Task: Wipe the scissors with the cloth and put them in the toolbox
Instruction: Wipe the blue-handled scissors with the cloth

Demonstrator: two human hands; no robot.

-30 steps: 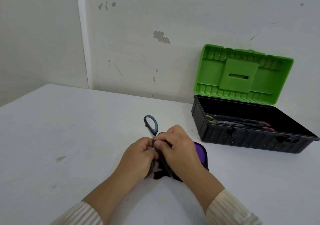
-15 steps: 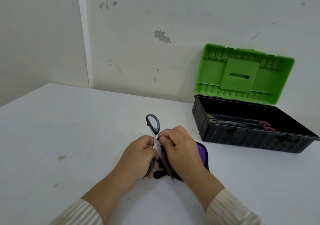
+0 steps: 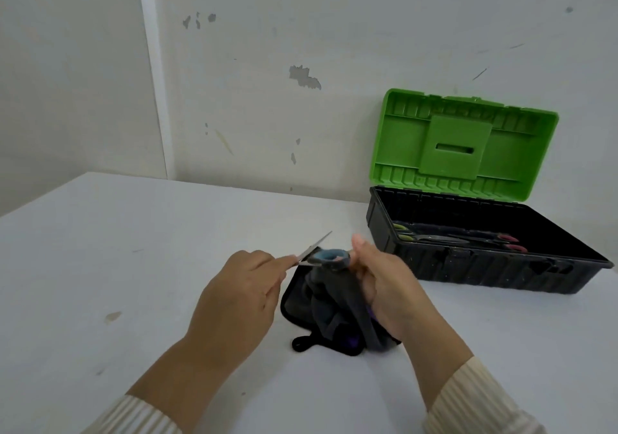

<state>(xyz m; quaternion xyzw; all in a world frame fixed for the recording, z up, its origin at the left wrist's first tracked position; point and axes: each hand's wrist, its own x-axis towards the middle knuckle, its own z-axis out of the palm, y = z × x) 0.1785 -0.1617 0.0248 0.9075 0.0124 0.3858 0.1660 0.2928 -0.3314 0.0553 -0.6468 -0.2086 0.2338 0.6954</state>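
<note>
Scissors (image 3: 326,257) had turned level, left hand (image 3: 234,296) pinching the blade, right hand (image 3: 391,286) gripping cloth (image 3: 347,296); toolbox (image 3: 468,273) at two o'clock held other scissors (image 3: 434,239); white table (image 3: 100,283).

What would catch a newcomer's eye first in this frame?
The bright green lid of the open toolbox, right rear by the wall, with tools inside. At centre, the left hand pinches the scissors by the blades while the right hand grips the grey cloth.

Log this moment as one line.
left hand pinches scissors blades | right hand grips cloth | toolbox open | scissors not yet stowed
</note>
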